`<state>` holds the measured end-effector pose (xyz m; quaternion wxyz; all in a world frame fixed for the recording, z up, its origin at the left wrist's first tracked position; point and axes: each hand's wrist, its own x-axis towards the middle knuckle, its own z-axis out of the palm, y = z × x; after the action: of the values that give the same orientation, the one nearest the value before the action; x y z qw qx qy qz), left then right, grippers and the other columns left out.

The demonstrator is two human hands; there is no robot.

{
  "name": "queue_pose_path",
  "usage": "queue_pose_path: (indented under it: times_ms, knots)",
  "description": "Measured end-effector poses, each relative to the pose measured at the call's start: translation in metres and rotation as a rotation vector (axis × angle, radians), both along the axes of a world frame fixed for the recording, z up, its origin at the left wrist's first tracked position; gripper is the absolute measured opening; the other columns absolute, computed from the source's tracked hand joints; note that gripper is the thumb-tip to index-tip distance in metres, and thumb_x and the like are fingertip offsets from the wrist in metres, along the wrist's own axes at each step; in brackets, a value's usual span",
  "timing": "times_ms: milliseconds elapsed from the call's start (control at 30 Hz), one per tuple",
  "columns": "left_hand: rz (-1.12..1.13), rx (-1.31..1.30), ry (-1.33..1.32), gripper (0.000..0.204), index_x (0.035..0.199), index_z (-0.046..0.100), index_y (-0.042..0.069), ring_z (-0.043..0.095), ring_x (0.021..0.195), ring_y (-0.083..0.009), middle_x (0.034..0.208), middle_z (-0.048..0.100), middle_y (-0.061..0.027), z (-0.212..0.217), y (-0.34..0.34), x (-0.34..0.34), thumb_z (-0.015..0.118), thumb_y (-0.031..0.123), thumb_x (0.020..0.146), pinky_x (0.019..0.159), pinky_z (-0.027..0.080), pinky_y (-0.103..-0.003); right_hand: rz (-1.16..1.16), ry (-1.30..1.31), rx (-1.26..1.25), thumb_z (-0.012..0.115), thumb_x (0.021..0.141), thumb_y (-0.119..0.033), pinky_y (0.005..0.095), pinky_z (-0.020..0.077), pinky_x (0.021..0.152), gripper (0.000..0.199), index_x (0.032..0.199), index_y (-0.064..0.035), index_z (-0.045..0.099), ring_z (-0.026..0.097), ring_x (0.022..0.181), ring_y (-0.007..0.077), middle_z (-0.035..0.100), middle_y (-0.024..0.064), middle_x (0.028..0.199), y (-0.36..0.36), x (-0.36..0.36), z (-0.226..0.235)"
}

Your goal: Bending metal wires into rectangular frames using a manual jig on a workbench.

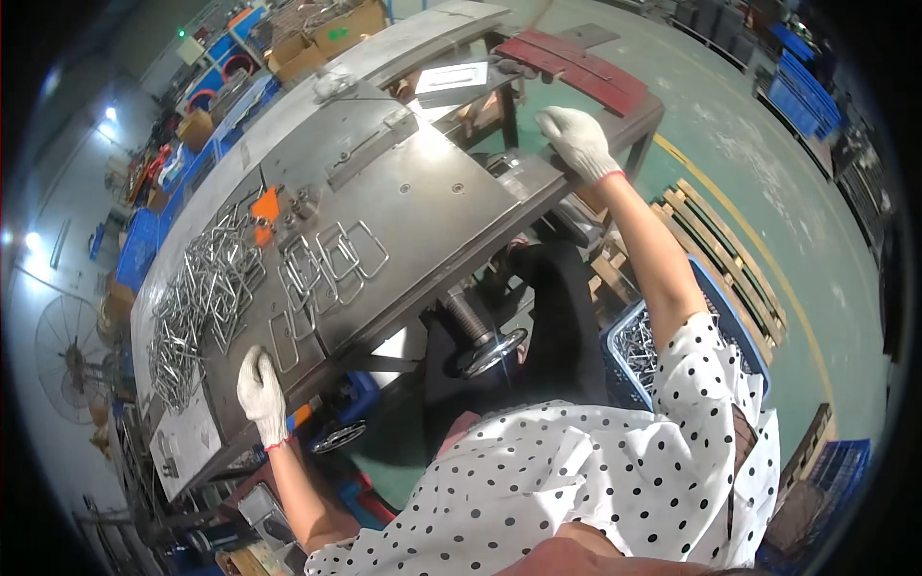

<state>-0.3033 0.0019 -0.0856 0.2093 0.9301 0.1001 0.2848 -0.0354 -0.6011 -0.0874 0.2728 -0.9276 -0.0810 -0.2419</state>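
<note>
Two gloved hands were on the steel table (423, 206) in the head view, one at each end of its near edge. My left hand (261, 394) lay flat on the table's corner, its fingers (255, 368) held close together and pressed onto the plate, pinching nothing. Just beyond those fingertips lay a bent wire loop (284, 341), close but, as far as I could tell, not touched. Farther out from the same fingers sat a small cluster of loops (331, 259), and off to their left a big heap of wire pieces (197, 298) covered the plate. An orange tag (265, 204) showed past the heap.

My right hand (578, 142) rested well away at the far edge of the table, its fingers (560, 125) slightly curled over the rim; I could not tell whether they gripped anything beneath. Beyond those fingertips ran red bars (576, 62). Below my right forearm stood a blue crate (643, 350) with metal parts inside, and beside it wooden pallets (725, 254) lay on the green floor (768, 154).
</note>
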Motion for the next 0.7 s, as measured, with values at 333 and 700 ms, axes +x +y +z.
queue_pose_path:
  times_ms: [333,700]
  knots:
    - [-0.062,0.140,-0.010,0.026,0.119,0.072,0.000,0.071,0.108,-0.0319,0.114,0.075,-0.0172,0.0001,-0.0018,-0.0005,0.065,0.014,0.099,0.097,0.053,-0.040,-0.003,0.093,0.048,0.055,0.102,-0.043,0.0456,0.0524,0.090,0.040,0.117,-0.0113,0.074,0.066,0.106,0.0404,0.072,0.0182,0.112,-0.0017,0.0007,0.0033]
    - [-0.119,0.215,-0.005,0.023,0.116,0.073,0.000,0.070,0.101,-0.0325,0.108,0.074,-0.0161,0.0002,-0.0002,-0.0038,0.066,0.012,0.098,0.091,0.053,-0.041,-0.014,0.122,0.009,0.055,0.101,-0.044,0.0481,0.0509,0.090,0.042,0.114,-0.0081,0.073,0.064,0.106,0.0420,0.072,0.0206,0.109,-0.0032,0.0064,-0.0014]
